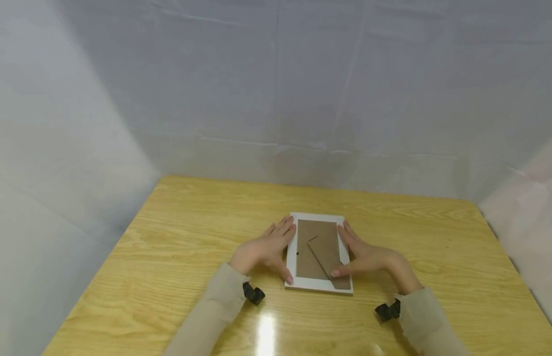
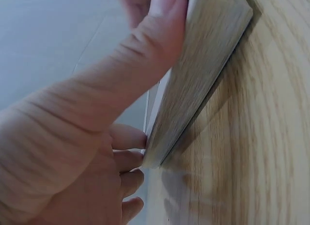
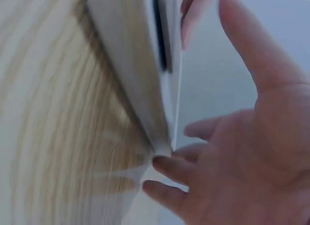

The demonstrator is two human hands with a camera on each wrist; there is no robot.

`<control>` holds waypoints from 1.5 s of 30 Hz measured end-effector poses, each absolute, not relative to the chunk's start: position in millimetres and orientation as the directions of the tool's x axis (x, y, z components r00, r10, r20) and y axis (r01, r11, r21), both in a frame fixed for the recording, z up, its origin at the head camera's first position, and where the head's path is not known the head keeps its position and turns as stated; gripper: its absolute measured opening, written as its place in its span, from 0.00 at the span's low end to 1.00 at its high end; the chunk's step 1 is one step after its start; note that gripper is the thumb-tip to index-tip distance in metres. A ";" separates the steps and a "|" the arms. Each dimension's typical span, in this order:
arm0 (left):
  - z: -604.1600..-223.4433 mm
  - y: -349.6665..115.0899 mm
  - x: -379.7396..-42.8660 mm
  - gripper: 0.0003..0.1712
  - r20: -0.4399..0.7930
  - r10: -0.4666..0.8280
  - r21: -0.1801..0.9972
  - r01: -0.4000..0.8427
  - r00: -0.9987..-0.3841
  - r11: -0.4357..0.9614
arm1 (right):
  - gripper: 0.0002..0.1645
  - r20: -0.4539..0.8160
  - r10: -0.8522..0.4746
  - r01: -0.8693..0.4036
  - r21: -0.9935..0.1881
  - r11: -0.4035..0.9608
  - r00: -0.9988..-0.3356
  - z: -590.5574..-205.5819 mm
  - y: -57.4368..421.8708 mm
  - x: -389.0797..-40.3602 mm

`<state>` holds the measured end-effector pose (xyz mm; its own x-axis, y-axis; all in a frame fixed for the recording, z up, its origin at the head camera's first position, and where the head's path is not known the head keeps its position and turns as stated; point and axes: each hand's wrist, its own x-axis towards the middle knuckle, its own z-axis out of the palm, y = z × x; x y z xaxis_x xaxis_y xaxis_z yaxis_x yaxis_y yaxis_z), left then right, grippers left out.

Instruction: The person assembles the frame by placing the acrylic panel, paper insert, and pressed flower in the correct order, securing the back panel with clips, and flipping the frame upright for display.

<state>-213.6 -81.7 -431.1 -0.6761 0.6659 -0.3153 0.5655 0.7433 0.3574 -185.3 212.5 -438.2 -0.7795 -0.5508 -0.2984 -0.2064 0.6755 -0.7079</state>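
Observation:
A white-bordered picture frame (image 1: 316,284) lies back side up on the table, its brown backing board (image 1: 308,232) showing. A brown stand leg (image 1: 342,283) slants across that board, reaching over the border at the near right corner. Along the frame's left side rests my left hand (image 1: 267,251), thumb at the near corner and fingers spread on the upper part of the border. My right hand (image 1: 369,256) is at the opposite side. Its fingers touch the upper right edge, and its thumb extends over the stand leg. In the left wrist view, the thumb presses against the frame's wood-grained side (image 2: 198,65).
The wooden table (image 1: 191,237) stretches out around the frame on all sides. Pale sheeting (image 1: 276,99) hangs behind it and at both sides. Each wrist carries a small black camera, one on the left sleeve (image 1: 254,293) and one on the right sleeve (image 1: 388,310).

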 end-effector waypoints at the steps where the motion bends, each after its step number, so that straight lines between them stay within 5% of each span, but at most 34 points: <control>1: -431.1 -81.8 -213.7 0.82 -0.315 0.666 0.356 0.567 -0.676 0.743 | 0.73 -0.274 -0.537 -0.212 -0.707 0.675 -0.798 -437.6 210.6 -184.0; 8: -430.2 -84.0 -214.7 0.82 -0.312 0.670 0.354 0.573 -0.673 0.740 | 0.51 -0.023 -0.447 -0.336 -0.624 0.705 -0.894 -428.2 186.8 -170.0; 12: -428.3 -84.6 -214.9 0.81 -0.311 0.670 0.362 0.568 -0.675 0.740 | 0.41 0.008 -0.416 -0.352 -0.549 0.758 -0.909 -427.5 170.4 -165.3; 33: -428.4 -83.2 -211.7 0.82 -0.327 0.643 0.435 0.494 -0.692 0.753 | 0.30 -0.060 -0.218 -0.158 -0.509 0.846 -0.974 -434.2 136.2 -171.5; 45: -429.4 -81.5 -208.3 0.75 -0.310 0.620 0.448 0.464 -0.721 0.764 | 0.24 -0.013 -0.211 -0.176 -0.498 0.849 -0.977 -430.8 131.0 -175.2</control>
